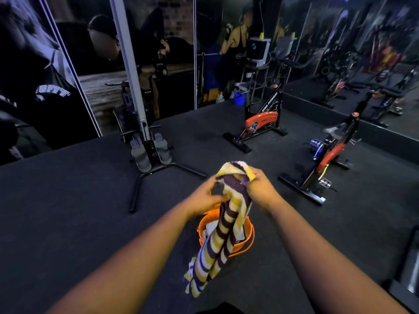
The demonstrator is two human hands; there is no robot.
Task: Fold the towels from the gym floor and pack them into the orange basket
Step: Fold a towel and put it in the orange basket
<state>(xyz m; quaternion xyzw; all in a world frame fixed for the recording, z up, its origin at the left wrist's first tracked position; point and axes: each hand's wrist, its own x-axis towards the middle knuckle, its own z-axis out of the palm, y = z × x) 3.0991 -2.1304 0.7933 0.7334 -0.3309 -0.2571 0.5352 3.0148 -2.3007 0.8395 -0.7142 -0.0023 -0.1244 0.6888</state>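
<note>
Both arms reach forward over the dark gym floor (68,223). The right hand (260,189) grips the bunched top end of a striped towel (226,227), purple, yellow and white, with fingers curled round the cloth. The left hand (208,196) pinches the same towel slightly lower, at its left edge, thumb and fingertips closed on the fabric. The towel hangs long and narrow from the two hands, its lower end trailing toward the near side, in front of the basket; whether it touches the floor cannot be told.

The orange basket (248,236) stands on the floor directly below the hands, partly hidden by the hanging towel. Pale cloth (212,227) shows inside its left part; its fold cannot be made out.

Far left of the hands stands a rowing machine (147,148) with an upright rail. Far right stand two exercise bikes, one orange-guarded bike (260,125) farther off and a second bike (328,159) nearer right. Printed wall panels (158,53) line the far side.
</note>
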